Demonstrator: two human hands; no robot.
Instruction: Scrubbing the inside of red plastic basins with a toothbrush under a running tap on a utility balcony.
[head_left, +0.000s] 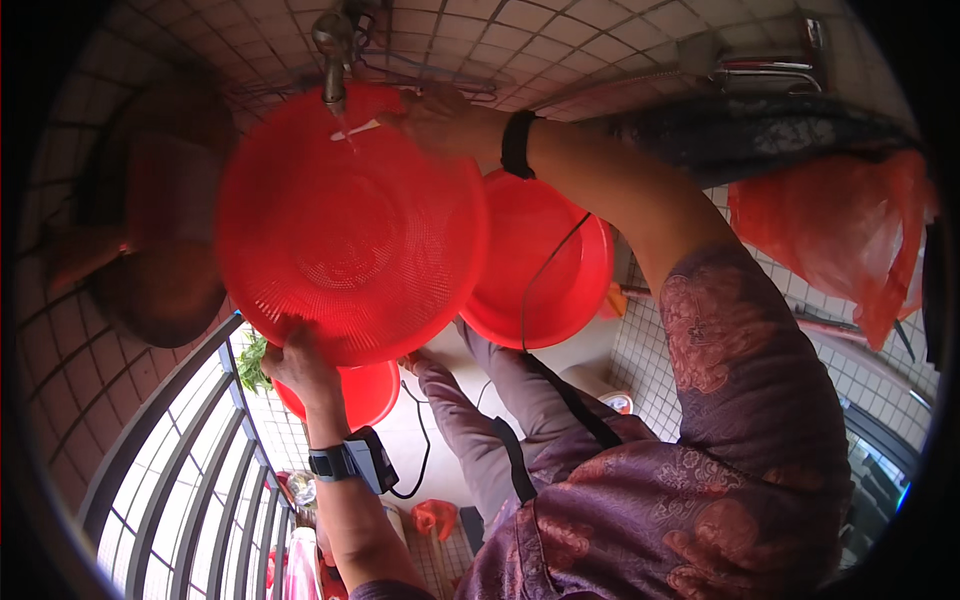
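Note:
My left hand (304, 369) grips the near rim of a red plastic colander (352, 225), which is tilted up beneath a metal tap (334, 82). My right hand (435, 120) is at the colander's far rim, fingers closed around a slim white item (356, 130). Water runs from the spout onto or close by that item; its exact kind is unclear. Perforations show in the colander's bottom and lower wall, and nothing else is visible inside. Behind it, a red plastic basin (551, 262) is partly covered by the colander and my right forearm.
Another red basin (371, 394) sits lower, near green leaves (253, 364). Metal railings (187, 465) run along the left. A dark pan (161, 292) hangs at the tiled wall. On the right hang a red plastic bag (825, 232) and dark cloth (750, 139). A black cable (427, 442) dangles.

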